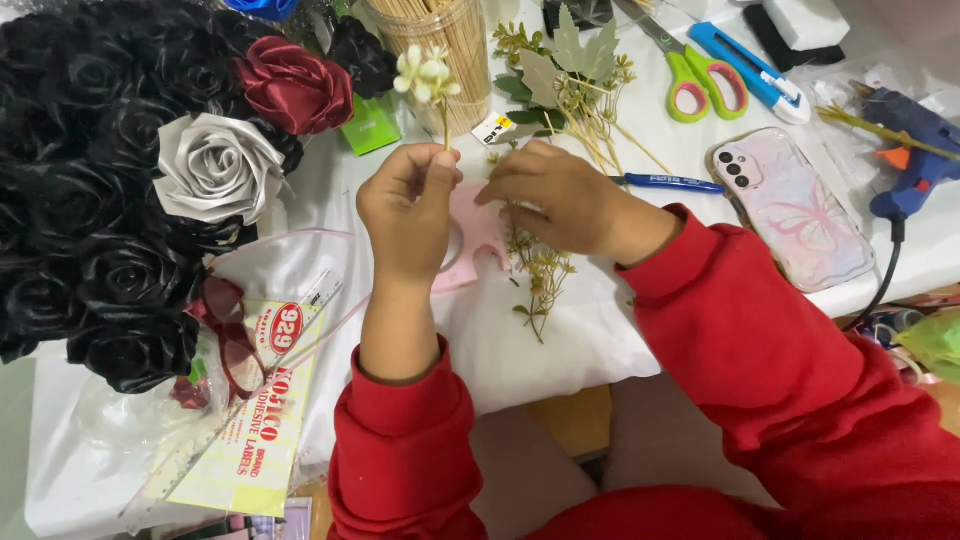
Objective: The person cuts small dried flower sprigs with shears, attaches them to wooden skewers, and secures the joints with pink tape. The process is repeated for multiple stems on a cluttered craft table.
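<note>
My left hand (408, 212) pinches the thin stem of a small cream artificial flower sprig (425, 76), holding it upright. My right hand (556, 197) lies just to its right, fingertips near the stem and resting over a pink tape dispenser (468, 250) on the white table cover (560, 340). A small dried green sprig (538, 280) lies under my right hand. Both arms wear red sleeves.
A bouquet of black ribbon roses (100, 200) with a silver rose (218, 168) and a dark red rose (293, 88) fills the left. Behind: a jar of wooden sticks (452, 40), loose leaves (570, 75), green scissors (700, 75), a blue pen (668, 183), a phone (795, 205), a blue glue gun (915, 150).
</note>
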